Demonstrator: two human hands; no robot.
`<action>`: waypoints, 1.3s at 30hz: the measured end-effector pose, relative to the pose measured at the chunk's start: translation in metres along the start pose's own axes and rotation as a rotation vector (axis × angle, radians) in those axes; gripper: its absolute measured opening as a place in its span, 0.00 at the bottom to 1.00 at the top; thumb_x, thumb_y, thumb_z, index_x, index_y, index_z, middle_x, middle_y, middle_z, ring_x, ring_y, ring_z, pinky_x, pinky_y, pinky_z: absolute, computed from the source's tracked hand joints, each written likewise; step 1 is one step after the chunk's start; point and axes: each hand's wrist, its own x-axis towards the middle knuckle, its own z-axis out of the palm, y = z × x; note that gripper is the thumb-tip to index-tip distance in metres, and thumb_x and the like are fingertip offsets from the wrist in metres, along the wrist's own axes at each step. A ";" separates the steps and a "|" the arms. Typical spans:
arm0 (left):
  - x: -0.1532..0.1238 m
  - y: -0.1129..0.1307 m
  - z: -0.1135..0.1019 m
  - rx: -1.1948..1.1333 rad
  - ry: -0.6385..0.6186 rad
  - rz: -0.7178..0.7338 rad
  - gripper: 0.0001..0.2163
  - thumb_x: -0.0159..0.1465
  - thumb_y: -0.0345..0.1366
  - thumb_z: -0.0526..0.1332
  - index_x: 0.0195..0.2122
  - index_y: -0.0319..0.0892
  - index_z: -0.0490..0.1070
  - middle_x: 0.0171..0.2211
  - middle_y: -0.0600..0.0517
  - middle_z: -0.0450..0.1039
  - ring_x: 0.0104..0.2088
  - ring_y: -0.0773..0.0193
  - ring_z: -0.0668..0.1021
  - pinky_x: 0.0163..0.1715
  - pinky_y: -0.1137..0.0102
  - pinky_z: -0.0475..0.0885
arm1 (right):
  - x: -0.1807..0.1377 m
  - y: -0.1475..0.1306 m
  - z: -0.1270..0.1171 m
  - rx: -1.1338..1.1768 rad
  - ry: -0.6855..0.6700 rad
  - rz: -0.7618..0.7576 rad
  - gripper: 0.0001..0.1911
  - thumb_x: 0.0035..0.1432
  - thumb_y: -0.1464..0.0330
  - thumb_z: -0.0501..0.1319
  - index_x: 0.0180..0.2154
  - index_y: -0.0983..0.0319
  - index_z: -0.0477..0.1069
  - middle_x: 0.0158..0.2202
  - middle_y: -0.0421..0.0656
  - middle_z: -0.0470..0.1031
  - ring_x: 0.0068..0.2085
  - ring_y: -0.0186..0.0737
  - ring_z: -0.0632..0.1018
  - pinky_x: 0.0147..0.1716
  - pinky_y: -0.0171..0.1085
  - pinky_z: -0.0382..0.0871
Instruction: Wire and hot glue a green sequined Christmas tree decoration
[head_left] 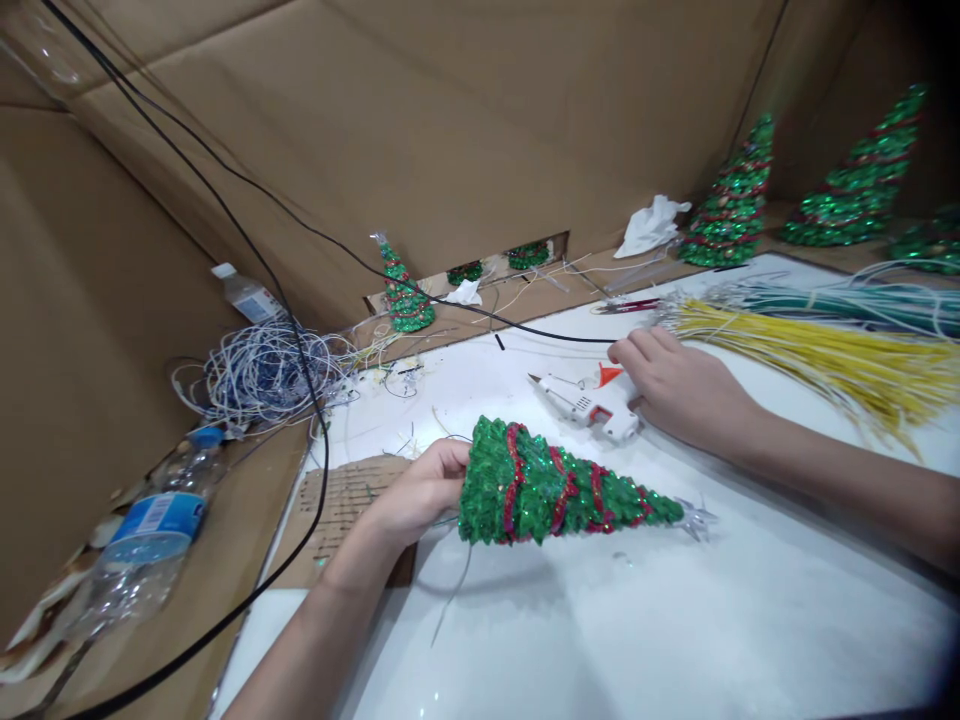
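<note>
My left hand (427,490) is closed on the wide base of a small green tinsel Christmas tree (540,490). The tree lies sideways above the white tabletop, wound with red garland. A clear star (696,519) sits on its tip, pointing right. A thin wire hangs below the base. My right hand (675,385) has its fingers curled at the rear of a white hot glue gun (581,402), whose nozzle points left. The fingertips are partly hidden. A black cable (450,303) runs up to that hand.
Yellow wire bundles (817,360) and green ones (862,305) lie at right. Finished trees (731,205) stand behind; a smaller tree (409,295) is by the cardboard wall. Tangled white wire (262,370), a plastic bottle (154,540) and a cardboard piece (300,555) are at left.
</note>
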 end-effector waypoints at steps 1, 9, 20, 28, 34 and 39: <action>0.000 0.000 0.001 -0.002 0.002 -0.004 0.10 0.49 0.38 0.71 0.23 0.36 0.77 0.20 0.51 0.76 0.20 0.71 0.74 0.23 0.77 0.69 | 0.000 0.000 0.000 0.008 -0.002 0.001 0.13 0.49 0.77 0.55 0.40 0.63 0.65 0.39 0.48 0.68 0.43 0.48 0.68 0.31 0.39 0.57; -0.001 0.004 0.005 -0.027 0.026 -0.006 0.08 0.47 0.36 0.72 0.22 0.36 0.77 0.19 0.52 0.75 0.19 0.71 0.72 0.20 0.78 0.66 | -0.002 -0.001 -0.004 0.096 -0.020 0.001 0.17 0.47 0.80 0.51 0.39 0.62 0.65 0.40 0.48 0.69 0.43 0.48 0.69 0.34 0.39 0.59; -0.001 0.005 0.007 -0.045 0.017 0.002 0.09 0.46 0.37 0.72 0.23 0.36 0.78 0.20 0.50 0.76 0.20 0.69 0.73 0.22 0.77 0.67 | -0.003 -0.001 -0.013 0.218 -0.046 0.071 0.17 0.55 0.76 0.51 0.46 0.62 0.66 0.45 0.47 0.72 0.43 0.45 0.75 0.34 0.38 0.63; 0.001 0.006 0.008 -0.044 0.021 0.017 0.06 0.45 0.32 0.71 0.19 0.36 0.77 0.19 0.52 0.75 0.20 0.71 0.72 0.21 0.79 0.67 | 0.002 0.028 -0.020 0.217 0.033 0.206 0.16 0.54 0.74 0.52 0.45 0.61 0.67 0.45 0.47 0.73 0.44 0.48 0.75 0.35 0.41 0.65; 0.001 0.005 0.006 0.004 0.007 0.012 0.07 0.48 0.36 0.70 0.22 0.36 0.78 0.20 0.49 0.76 0.22 0.67 0.75 0.21 0.76 0.68 | 0.004 0.051 -0.023 0.219 0.072 0.278 0.13 0.55 0.71 0.52 0.43 0.61 0.67 0.43 0.48 0.74 0.44 0.49 0.75 0.35 0.40 0.65; 0.001 0.007 0.008 -0.017 0.005 0.032 0.05 0.47 0.33 0.69 0.23 0.36 0.78 0.20 0.50 0.76 0.21 0.67 0.75 0.21 0.76 0.69 | 0.003 0.046 -0.024 0.231 0.100 0.261 0.12 0.54 0.69 0.53 0.42 0.61 0.68 0.42 0.48 0.74 0.41 0.49 0.75 0.33 0.41 0.65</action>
